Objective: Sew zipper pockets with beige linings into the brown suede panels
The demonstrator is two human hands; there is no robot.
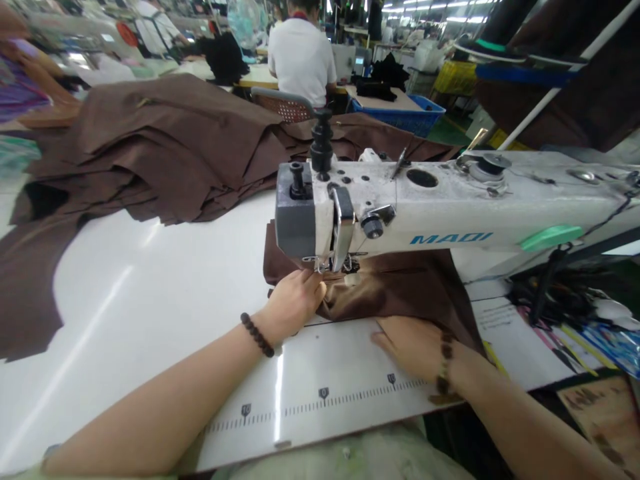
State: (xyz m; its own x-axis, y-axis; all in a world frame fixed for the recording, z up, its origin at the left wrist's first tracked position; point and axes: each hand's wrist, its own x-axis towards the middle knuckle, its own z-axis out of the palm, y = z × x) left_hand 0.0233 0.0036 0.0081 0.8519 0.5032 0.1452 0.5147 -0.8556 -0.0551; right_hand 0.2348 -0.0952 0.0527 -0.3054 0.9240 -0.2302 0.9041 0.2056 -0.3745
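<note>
A white sewing machine (450, 207) stands on the white table (165, 280). A brown fabric piece (400, 287) lies under its presser foot (333, 265). My left hand (295, 300), with a bead bracelet on the wrist, rests just left of the needle, its fingers curled and pressed onto the fabric's edge. My right hand (413, 343) lies on the near edge of the same fabric, to the right of the needle; its fingers are partly hidden.
A big pile of brown fabric pieces (165, 147) covers the table's far left. A ruler scale (325, 400) runs along the near table edge. A person in a white shirt (303, 57) sits ahead with their back turned. A blue crate (400, 110) and clutter (575, 313) lie to the right.
</note>
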